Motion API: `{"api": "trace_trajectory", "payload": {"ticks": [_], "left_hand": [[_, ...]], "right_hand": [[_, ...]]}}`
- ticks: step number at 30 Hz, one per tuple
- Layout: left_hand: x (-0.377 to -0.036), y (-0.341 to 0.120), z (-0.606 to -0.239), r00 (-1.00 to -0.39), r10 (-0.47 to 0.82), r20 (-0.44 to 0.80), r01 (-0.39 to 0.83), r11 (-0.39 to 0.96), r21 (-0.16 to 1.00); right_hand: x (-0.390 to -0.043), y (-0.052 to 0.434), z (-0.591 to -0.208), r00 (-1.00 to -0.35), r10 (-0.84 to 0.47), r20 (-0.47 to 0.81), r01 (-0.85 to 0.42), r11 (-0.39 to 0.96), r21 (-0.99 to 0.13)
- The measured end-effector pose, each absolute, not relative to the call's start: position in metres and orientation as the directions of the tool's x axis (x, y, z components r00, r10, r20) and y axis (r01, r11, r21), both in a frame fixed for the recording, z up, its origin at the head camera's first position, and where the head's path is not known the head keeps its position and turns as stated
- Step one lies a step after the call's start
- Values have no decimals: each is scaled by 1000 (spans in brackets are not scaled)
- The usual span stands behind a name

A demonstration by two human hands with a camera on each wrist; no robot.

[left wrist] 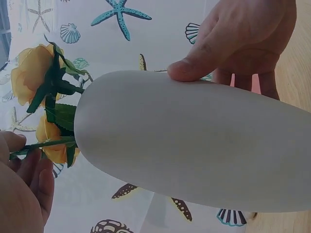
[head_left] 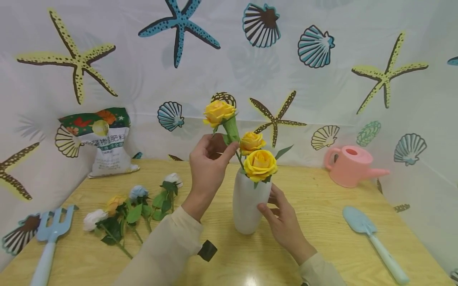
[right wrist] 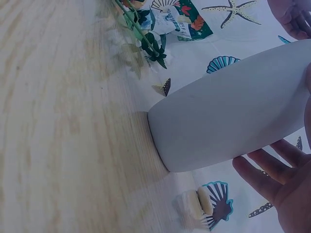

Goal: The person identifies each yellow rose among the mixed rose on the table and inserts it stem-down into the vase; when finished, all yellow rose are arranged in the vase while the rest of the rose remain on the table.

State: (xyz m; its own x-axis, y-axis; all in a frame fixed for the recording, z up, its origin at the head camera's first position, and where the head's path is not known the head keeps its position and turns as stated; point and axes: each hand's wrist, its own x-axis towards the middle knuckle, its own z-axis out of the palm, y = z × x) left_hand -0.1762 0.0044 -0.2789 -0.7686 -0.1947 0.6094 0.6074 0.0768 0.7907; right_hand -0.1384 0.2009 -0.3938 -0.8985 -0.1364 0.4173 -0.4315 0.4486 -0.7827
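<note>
A white vase (head_left: 247,204) stands upright near the middle of the wooden table (head_left: 322,222), with 2 yellow roses (head_left: 260,163) already seated in its mouth. The left hand (head_left: 208,167) pinches the green stem of a 3rd yellow rose (head_left: 218,112) between thumb and fingertips, just below the bloom, holding it above and to the left of the vase's opening. The right hand (head_left: 282,220) steadies the vase — thumb on its front wall, fingers curled round its far side, as the left wrist view shows.

The rose looks artificial: light, with a thin stem that probably bends, so a grip low on the stem near the leaves should steer it best. The vase seems smooth, maybe ceramic, likely slippery and top-heavy with flowers — best held round its wide middle.

More loose flowers (head_left: 125,210) lie on the table to the left, well apart from the vase.
</note>
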Motion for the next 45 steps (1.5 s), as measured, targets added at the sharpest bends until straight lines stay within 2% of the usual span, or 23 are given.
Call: {"api": "trace_trajectory", "payload": {"ticks": [9, 21, 30, 38, 45], "left_hand": [[-173, 6, -289, -785, -124, 606, 587, 164, 793], [-169, 14, -303, -854, -86, 513, 501, 131, 855], [-171, 8, -312, -858, -36, 512, 503, 139, 853], [-166, -22, -316, -833, 68, 549, 550, 202, 810], [-160, -71, -340, -841, 44, 540, 533, 244, 810]], "right_hand": [[-139, 200, -395, -899, -137, 417, -431, 457, -778], [-137, 199, -394, -894, -135, 428, -439, 456, -774], [-137, 201, -394, -888, -136, 439, -450, 455, -769], [-136, 199, -394, -899, -131, 419, -429, 460, -777], [-138, 200, -395, -897, -131, 422, -429, 479, -766]]}}
